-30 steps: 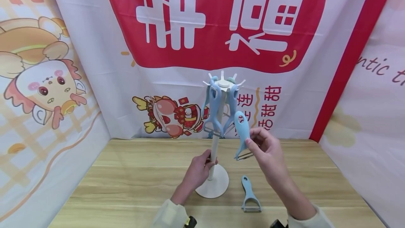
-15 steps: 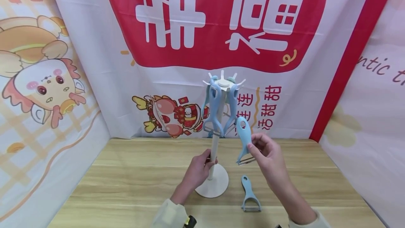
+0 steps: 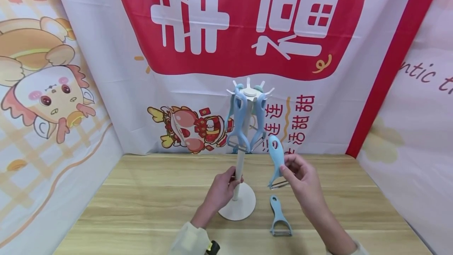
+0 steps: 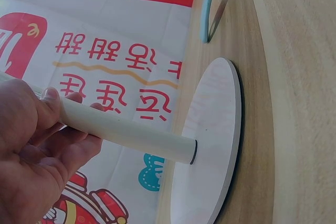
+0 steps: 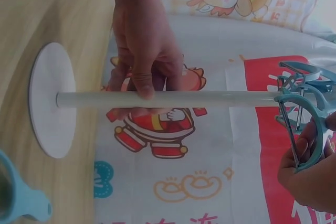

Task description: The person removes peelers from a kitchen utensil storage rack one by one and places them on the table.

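Observation:
A white stand with a round base [image 3: 238,207] rises from the table, and my left hand [image 3: 222,189] grips its pole [image 4: 131,132] low down. Several blue peelers [image 3: 242,123] hang from the spoked top [image 3: 249,91] of the stand. To the right of the pole my right hand [image 3: 303,178] pinches a light blue peeler [image 3: 276,156], handle end up and blade down, apart from the stand. In the right wrist view, the held peeler's fork [image 5: 310,108] shows close to the camera beside the fingers. One more light blue peeler [image 3: 277,211] lies on the table.
The wooden table [image 3: 159,192] ends at a hanging cloth backdrop [image 3: 124,105] with red and white print. Printed cloth also covers the left side [image 3: 56,160] and the right side [image 3: 407,129]. A free spoke [image 3: 269,91] of the stand points right.
My right hand has moved down and slightly right with the peeler, away from the stand's hanging peelers. The left hand stays on the pole, and the peeler on the table has not moved.

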A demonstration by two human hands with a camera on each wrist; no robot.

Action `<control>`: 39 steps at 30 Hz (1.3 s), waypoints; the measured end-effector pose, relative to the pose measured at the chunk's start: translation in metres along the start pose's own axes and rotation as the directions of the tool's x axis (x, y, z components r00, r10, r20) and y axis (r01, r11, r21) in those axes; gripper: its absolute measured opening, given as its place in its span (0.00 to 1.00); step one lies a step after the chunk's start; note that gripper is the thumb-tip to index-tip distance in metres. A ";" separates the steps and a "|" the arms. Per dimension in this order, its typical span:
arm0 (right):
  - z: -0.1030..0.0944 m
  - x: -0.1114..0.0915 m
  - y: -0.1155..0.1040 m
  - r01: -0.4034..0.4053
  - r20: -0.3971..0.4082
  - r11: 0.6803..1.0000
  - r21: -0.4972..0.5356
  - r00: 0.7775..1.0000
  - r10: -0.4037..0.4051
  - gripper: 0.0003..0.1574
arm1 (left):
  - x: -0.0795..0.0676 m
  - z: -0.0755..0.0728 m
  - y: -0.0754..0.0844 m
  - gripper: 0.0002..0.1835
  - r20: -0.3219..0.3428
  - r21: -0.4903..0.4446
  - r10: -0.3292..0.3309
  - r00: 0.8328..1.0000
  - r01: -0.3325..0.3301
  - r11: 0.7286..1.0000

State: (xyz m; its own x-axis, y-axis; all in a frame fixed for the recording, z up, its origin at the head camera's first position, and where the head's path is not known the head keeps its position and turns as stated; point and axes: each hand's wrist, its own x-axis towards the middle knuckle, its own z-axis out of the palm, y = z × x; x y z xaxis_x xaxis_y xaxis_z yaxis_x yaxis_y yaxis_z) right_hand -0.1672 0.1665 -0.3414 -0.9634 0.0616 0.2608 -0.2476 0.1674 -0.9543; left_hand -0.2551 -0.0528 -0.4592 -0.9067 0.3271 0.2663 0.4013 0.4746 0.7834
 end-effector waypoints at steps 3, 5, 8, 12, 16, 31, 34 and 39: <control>-0.002 -0.002 0.005 0.000 -0.007 1.000 0.008 1.000 0.000 0.11 | -0.001 0.000 0.000 0.08 0.002 0.001 -0.007 1.000 0.007 1.000; -0.003 -0.003 0.008 -0.002 -0.015 1.000 0.016 1.000 0.002 0.11 | -0.001 0.000 0.000 0.07 0.001 0.007 0.001 1.000 -0.001 1.000; -0.006 -0.004 0.013 -0.007 -0.026 1.000 0.006 1.000 0.008 0.11 | -0.001 0.000 0.000 0.07 0.000 0.005 -0.001 1.000 0.001 1.000; -0.012 -0.005 0.020 -0.029 -0.036 1.000 0.000 0.999 0.029 0.11 | -0.001 -0.001 0.001 0.07 -0.004 0.010 0.000 1.000 0.000 1.000; -0.018 -0.006 0.028 -0.054 -0.043 0.999 0.000 0.998 0.054 0.12 | -0.001 -0.001 0.001 0.07 -0.003 0.010 0.007 1.000 -0.007 1.000; -0.039 -0.009 0.054 -0.143 -0.052 0.990 -0.017 0.989 0.142 0.09 | 0.000 0.001 0.001 0.08 -0.007 0.017 0.011 1.000 -0.011 1.000; -0.040 -0.010 0.060 -0.149 -0.058 0.989 -0.005 0.987 0.148 0.09 | 0.000 0.000 0.001 0.08 -0.010 0.019 0.009 1.000 -0.009 1.000; -0.044 -0.013 0.069 -0.184 -0.066 0.983 -0.026 0.981 0.182 0.10 | 0.000 0.000 0.001 0.08 -0.012 0.022 0.003 1.000 -0.003 1.000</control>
State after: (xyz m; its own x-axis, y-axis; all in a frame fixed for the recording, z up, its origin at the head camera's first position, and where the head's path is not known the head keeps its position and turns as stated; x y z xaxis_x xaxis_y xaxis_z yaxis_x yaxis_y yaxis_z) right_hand -0.1669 0.2201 -0.4041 -0.9836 0.1554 0.0916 -0.0633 0.1785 -0.9819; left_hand -0.2549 -0.0519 -0.4582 -0.9070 0.3190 0.2751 0.4066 0.4920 0.7699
